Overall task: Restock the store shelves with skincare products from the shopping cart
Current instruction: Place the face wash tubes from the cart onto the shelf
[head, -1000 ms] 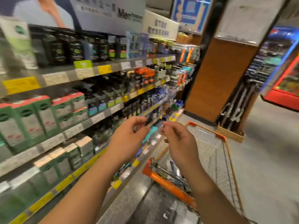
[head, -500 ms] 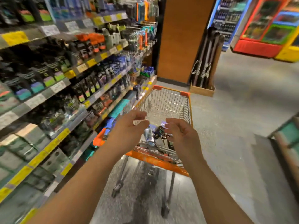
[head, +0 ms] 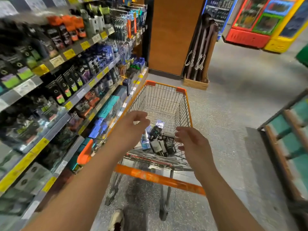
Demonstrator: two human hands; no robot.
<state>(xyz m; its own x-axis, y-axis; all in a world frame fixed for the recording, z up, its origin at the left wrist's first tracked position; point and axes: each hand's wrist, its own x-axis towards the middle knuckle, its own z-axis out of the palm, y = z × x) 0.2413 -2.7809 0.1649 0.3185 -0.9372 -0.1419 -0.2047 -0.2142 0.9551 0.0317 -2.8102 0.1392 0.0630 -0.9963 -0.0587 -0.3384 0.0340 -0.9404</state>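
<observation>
While the store shelves (head: 70,90) fill the whole left of the aisle, stacked tier on tier with dark tubes and boxes behind yellow price tags, you stand at the orange-trimmed shopping cart (head: 187,104) parked just beside them. Its wire basket is mostly bare mesh; the skincare products (head: 158,139) lie in a loose heap at the near end, a jumble of dark packs with a blue-and-white carton at the left edge and one shiny-topped pack propped up above the rest. Both of your hands hover over that heap, well above the orange handle (head: 158,178), and neither holds anything. Your left hand (head: 131,129) is released, fingers loosely curved and spread. Your right hand (head: 193,144) is likewise empty, fingers relaxed and pointing in toward the pile.

Risks begin with the cart itself: it looks free to roll, so a hard lean on the rim could likely shove it along the shelf edge and into the low front rows. Next comes the heap, where the packs overlap at angles; pulling one from underneath could probably tip the propped pack or spill its neighbours across the mesh. Smallest but likeliest, many packs look alike in dark wrapping, so a hurried grab may well bring up the wrong product for the shelf gap you mean to fill.
</observation>
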